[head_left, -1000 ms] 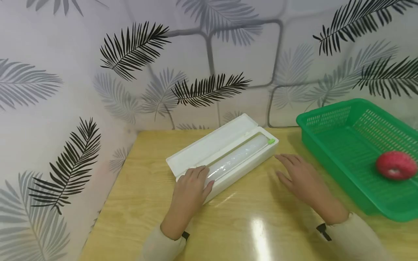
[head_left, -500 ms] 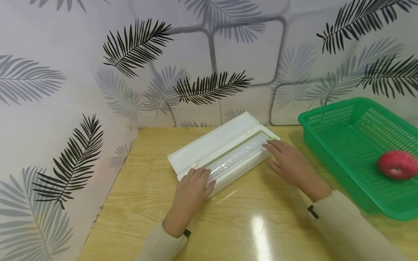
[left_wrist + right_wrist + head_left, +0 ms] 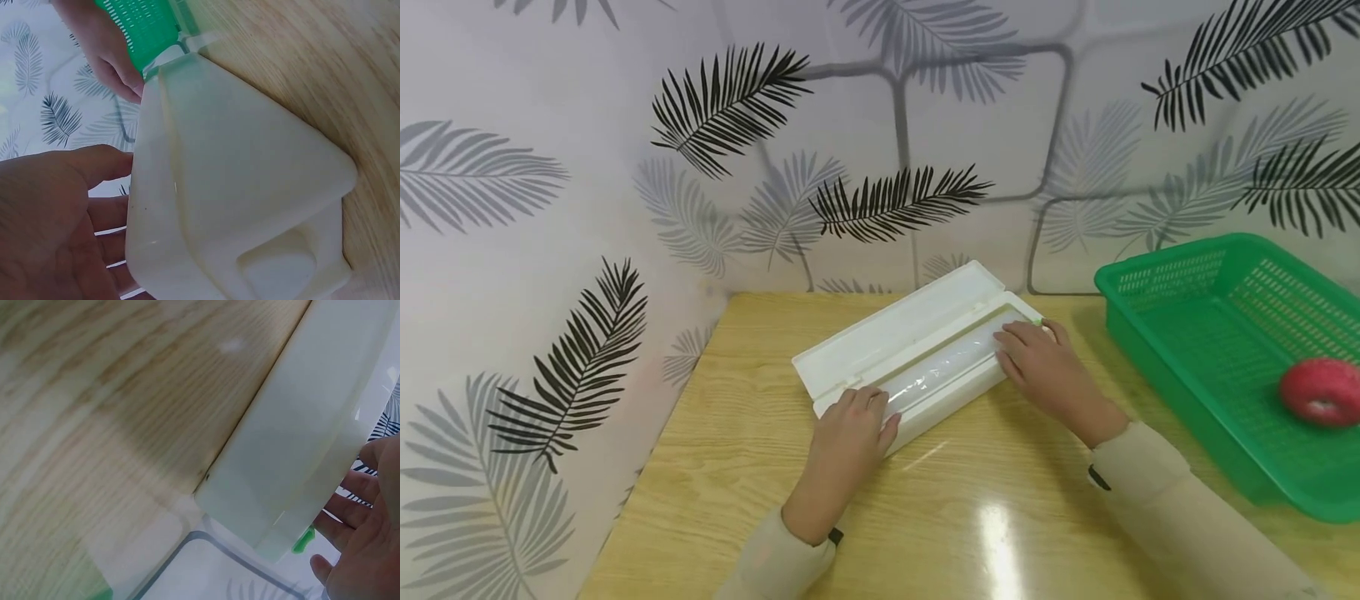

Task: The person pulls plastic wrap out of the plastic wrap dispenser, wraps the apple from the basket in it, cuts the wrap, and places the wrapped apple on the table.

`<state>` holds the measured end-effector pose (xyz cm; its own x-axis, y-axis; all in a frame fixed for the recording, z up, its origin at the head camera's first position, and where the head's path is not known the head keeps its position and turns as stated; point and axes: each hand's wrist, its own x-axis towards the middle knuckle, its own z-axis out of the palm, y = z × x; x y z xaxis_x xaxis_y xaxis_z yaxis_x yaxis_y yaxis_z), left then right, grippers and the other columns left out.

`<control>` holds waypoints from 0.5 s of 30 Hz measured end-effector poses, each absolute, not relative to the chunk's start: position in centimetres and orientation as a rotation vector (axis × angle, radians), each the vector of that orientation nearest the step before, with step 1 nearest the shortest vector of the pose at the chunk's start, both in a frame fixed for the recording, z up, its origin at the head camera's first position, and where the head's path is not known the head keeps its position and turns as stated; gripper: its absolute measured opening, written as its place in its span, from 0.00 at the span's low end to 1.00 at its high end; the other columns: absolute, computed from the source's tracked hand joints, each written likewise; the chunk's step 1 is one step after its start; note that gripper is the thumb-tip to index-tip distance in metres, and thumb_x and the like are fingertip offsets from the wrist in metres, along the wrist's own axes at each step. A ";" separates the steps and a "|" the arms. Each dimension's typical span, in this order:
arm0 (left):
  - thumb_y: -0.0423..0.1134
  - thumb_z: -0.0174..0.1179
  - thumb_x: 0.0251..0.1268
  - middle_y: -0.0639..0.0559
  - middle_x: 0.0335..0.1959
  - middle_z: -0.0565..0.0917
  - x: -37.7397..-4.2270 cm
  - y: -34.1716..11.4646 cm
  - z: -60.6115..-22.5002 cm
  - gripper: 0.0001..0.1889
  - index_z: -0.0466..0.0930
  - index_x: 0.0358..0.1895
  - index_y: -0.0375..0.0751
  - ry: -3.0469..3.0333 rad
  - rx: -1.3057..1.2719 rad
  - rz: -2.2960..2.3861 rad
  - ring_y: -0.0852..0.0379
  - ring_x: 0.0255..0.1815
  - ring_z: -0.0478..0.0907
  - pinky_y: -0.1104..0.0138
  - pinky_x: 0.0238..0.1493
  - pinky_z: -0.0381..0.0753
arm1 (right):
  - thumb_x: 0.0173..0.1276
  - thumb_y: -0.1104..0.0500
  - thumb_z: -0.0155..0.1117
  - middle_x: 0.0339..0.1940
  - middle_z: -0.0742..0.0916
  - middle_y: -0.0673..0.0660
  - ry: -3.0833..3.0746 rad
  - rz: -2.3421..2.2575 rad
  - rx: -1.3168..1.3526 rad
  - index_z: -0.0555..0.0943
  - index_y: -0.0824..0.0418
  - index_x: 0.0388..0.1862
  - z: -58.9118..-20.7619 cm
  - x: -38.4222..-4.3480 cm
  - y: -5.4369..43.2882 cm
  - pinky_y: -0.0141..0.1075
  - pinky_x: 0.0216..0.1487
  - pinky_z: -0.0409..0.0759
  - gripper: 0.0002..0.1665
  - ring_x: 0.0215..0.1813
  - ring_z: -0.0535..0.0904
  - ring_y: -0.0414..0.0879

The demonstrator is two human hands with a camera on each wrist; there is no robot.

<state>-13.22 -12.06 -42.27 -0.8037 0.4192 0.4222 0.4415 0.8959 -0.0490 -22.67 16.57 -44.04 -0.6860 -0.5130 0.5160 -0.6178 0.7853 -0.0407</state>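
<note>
Head view: white box (image 3: pixel 953 402), lid (image 3: pixel 901 330) open; glossy roll (image 3: pixel 943 363), perhaps film.

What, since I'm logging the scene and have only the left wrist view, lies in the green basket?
Observer: One round red thing, perhaps a fruit, lies in the basket.
Operator: Is the white box open?
Observer: Yes, its lid is swung back on the far side.
Operator: And what's inside it?
Observer: A shiny pale roll, showing between the left hand and the right hand.
</note>
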 end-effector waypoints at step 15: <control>0.40 0.61 0.61 0.47 0.44 0.82 -13.4 -12.1 -41.4 0.13 0.81 0.44 0.36 -2.689 -0.632 -0.099 0.52 0.44 0.79 0.68 0.33 0.81 | 0.66 0.62 0.55 0.48 0.82 0.63 -2.581 0.311 0.893 0.79 0.69 0.49 -42.9 -23.9 15.8 0.56 0.60 0.65 0.16 0.55 0.75 0.56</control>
